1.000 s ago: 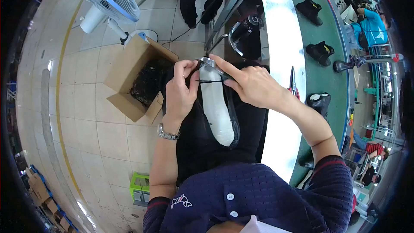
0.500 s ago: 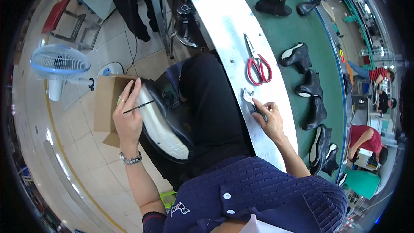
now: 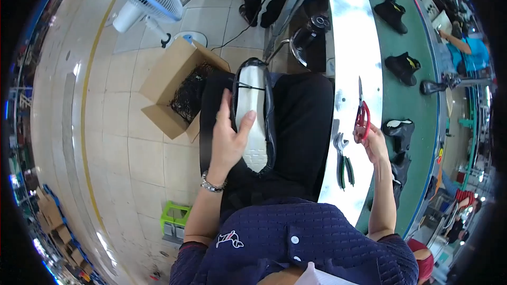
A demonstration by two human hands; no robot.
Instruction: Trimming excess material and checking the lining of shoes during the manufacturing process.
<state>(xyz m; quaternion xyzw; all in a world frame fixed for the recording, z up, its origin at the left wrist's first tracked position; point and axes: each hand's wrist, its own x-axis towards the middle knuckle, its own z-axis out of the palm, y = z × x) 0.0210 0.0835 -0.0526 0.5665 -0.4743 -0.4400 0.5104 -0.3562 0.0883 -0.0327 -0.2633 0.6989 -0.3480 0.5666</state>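
The left hand (image 3: pixel 231 140) clasps the upturned shoe (image 3: pixel 257 150) to its right, thumb over the sole; the right hand (image 3: pixel 373 143), fingers curled, grips red-handled scissors (image 3: pixel 366 112). Steadying the shoe firmly keeps the black tie (image 3: pixel 251 86), beyond that thumb, accessible.

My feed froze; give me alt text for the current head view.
The left hand holds a black shoe, underside up, on the lap; the right hand grasps red-handled scissors at a metal bench where pliers lie. An open cardboard box stands to the left.
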